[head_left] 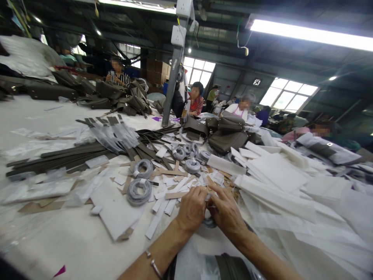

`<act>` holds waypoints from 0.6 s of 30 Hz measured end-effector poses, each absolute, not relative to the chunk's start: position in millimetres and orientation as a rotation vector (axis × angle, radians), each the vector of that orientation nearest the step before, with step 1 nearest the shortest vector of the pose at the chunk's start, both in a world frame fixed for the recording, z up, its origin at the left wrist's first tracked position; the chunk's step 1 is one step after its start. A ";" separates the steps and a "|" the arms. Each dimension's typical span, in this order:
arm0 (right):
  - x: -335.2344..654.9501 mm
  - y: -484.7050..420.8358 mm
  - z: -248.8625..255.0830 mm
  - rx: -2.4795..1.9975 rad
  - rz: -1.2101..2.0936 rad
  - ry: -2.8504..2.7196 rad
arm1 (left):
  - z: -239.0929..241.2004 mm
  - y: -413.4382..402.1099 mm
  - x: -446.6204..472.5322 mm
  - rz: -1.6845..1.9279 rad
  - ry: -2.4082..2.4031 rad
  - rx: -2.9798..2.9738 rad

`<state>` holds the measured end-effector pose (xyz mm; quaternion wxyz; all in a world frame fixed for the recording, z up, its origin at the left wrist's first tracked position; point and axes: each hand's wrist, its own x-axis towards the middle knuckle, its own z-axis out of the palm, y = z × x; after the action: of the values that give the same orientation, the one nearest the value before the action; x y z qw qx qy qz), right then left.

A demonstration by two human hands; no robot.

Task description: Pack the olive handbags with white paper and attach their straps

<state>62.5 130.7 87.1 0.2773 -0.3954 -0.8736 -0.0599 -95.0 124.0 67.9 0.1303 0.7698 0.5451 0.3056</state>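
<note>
My left hand (192, 204) and my right hand (227, 210) meet over the table, fingers closed round the top of a wrapped, coiled strap (209, 222). Most of this coil is hidden behind my hands and wrists. Close below it, at the bottom edge, lies a dark olive bag (233, 266) partly covered in clear plastic. Left of my hands are two similar grey coils, one (139, 191) in front of the other (142, 168). White paper strips (161, 212) lie beside my left hand.
Long dark straps (64, 155) spread across the left. White sheets and foam pieces (276, 175) pile up at right. Dark bags (229, 134) and a metal post (171, 85) stand farther back. Several people work behind the table (96, 256).
</note>
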 end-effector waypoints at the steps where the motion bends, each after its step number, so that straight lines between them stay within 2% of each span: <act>1: 62.4 135.0 85.4 -1.034 -0.157 -2.369 | 68.4 123.9 -94.5 0.906 1.581 2.207; 5: 68.5 145.0 81.3 -0.852 -0.062 -2.478 | 73.0 123.9 -98.0 0.972 1.529 2.070; 12: 76.1 141.6 87.5 -0.582 -0.339 -2.474 | 77.3 143.6 -131.3 0.983 1.369 1.708; 18: 70.9 138.0 96.9 -0.534 -0.443 -2.482 | 73.1 142.7 -141.4 0.786 1.076 1.463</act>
<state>70.9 138.0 96.9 0.2783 -0.1992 -0.9250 -0.1651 -141.4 142.7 73.1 0.5490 0.6179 0.4545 0.3321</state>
